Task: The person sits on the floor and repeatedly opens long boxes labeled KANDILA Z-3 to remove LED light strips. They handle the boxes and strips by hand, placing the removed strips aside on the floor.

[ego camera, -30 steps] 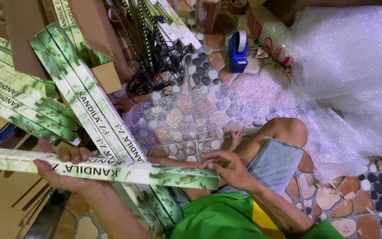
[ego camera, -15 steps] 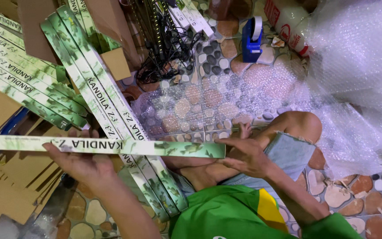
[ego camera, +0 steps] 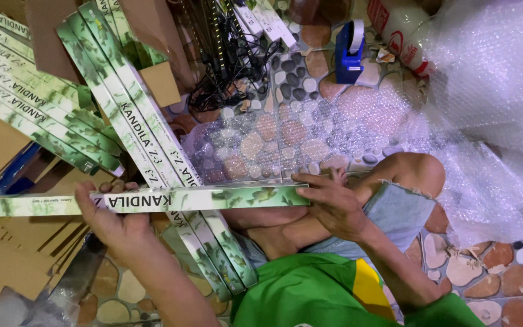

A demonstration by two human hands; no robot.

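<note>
The long box (ego camera: 152,198) runs off the left edge, so its far end is unseen. The left hand (ego camera: 113,221) hides its palm and fingers behind the box. The stacked boxes (ego camera: 49,103) are cut by the top and left edges. The bubble wrap (ego camera: 491,91) leaves the right edge.

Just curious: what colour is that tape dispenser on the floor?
Blue, seen in the head view: tape dispenser.

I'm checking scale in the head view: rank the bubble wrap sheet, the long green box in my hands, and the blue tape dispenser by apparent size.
1. bubble wrap sheet
2. long green box, though nearness to the camera enlarges it
3. blue tape dispenser
</note>
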